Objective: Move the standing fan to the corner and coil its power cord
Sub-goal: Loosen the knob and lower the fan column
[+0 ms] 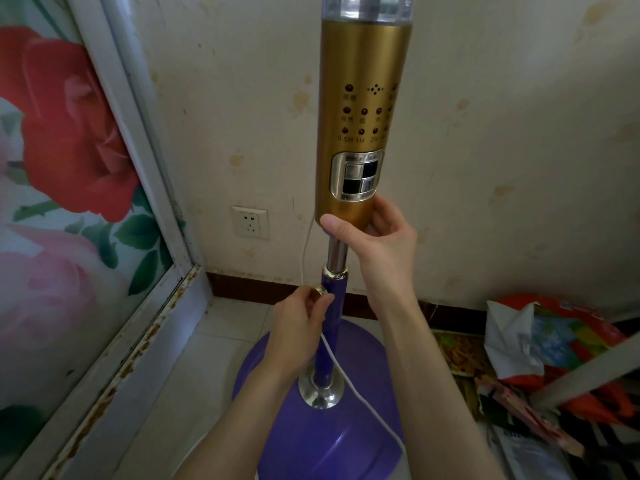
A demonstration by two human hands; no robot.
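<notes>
The standing fan stands upright near the room corner, with a gold control column, a chrome inner tube, a purple pole and a round purple base. My right hand grips the bottom end of the gold column. My left hand pinches the gold height knob on the pole's left side. The white power cord hangs down behind the pole and trails across the base toward me. The fan's head is out of frame.
A wall socket sits low on the wall left of the pole. A sliding door with a rose print and a rusty track runs along the left. Bags and papers are piled on the floor at right.
</notes>
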